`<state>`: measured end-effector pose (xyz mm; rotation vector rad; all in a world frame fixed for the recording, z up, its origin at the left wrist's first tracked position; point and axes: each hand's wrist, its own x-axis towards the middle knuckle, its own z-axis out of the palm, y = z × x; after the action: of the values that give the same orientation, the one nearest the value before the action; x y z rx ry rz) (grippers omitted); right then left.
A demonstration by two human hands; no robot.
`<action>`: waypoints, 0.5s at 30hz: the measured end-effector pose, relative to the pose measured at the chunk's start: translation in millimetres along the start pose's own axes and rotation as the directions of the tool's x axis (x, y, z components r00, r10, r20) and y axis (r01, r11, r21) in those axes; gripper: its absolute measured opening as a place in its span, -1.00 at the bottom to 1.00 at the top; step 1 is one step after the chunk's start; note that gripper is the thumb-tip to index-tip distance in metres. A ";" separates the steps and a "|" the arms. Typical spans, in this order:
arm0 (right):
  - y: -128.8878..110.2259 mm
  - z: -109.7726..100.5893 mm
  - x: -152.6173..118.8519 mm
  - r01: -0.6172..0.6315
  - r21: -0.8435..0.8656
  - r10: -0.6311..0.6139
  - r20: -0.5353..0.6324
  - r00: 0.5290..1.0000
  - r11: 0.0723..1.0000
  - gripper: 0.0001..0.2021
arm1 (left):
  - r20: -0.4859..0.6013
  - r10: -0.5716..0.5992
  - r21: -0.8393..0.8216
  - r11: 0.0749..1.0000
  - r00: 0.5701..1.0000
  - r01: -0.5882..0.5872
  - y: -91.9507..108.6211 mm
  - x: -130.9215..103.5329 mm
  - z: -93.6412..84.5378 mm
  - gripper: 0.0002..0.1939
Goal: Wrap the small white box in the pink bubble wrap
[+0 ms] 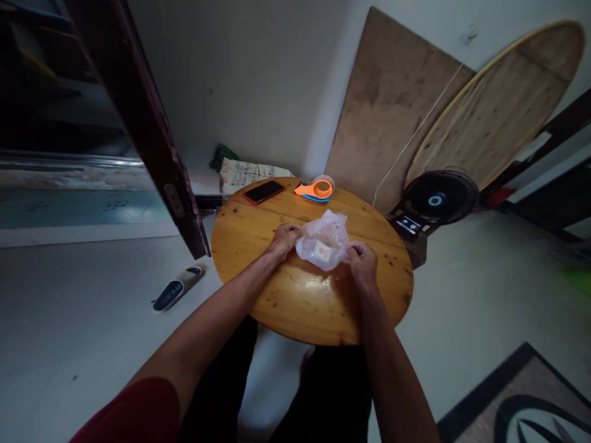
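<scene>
A crumpled, see-through plastic bag (pixel 327 229) is stretched between my two hands, low over the round wooden table (pixel 305 314). Inside it shows a small whitish box-like item (pixel 322 250) with reddish print, too blurred to read. My left hand (pixel 285 239) pinches the bag's left edge, fingers closed. On the opposite side, my right hand (pixel 362 261) grips the right edge between thumb and fingers. Beyond the bag lies an orange and blue tape dispenser (pixel 314 190) with a roll of clear tape. A dark-screened phone (pixel 263 192) with a red edge rests at the far left.
A black round fan (pixel 441 198) stands right of the table. Behind it, a large round board (pixel 503 98) and a brown panel (pixel 383 92) lean on the wall. A dark door frame (pixel 152 135) rises at left, near a slipper (pixel 178 289) on the floor.
</scene>
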<state>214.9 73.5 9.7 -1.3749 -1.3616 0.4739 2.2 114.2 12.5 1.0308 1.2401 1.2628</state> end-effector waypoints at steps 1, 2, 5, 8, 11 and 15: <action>2.8 -1.3 1.4 -0.005 -0.006 0.005 -0.023 1.000 1.000 -0.85 | -0.028 -0.004 0.017 1.000 1.000 0.004 -1.1 1.8 -0.5 -0.96; 5.6 -2.3 2.7 -0.008 -0.019 0.008 -0.039 0.999 1.000 -0.85 | -0.050 -0.007 0.043 0.999 0.999 0.009 -2.3 3.4 -1.0 -0.93; 13.5 -3.0 5.3 -0.011 -0.081 0.007 -0.055 0.998 0.997 -0.86 | -0.083 0.027 0.164 0.986 0.996 -0.013 -6.2 6.4 -2.2 -0.80; 16.4 -2.2 5.8 -0.008 -0.134 -0.001 -0.071 0.997 0.991 -0.87 | -0.085 0.129 0.298 0.949 0.988 -0.098 -9.4 8.3 -3.5 -0.71; 12.8 -1.8 4.2 0.022 -0.167 -0.030 -0.044 0.999 0.986 -0.88 | -0.101 0.243 0.362 0.912 0.965 -0.192 -9.5 8.7 -5.7 -0.70; 7.7 -2.7 1.1 0.029 -0.210 -0.021 0.039 0.999 0.977 -0.81 | -0.066 0.553 0.439 0.764 0.831 -0.473 -2.1 0.4 -8.6 -0.74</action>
<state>221.0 75.4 4.4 -1.5244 -1.4911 0.3467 -6.2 113.6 9.5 1.6759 1.4626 1.5891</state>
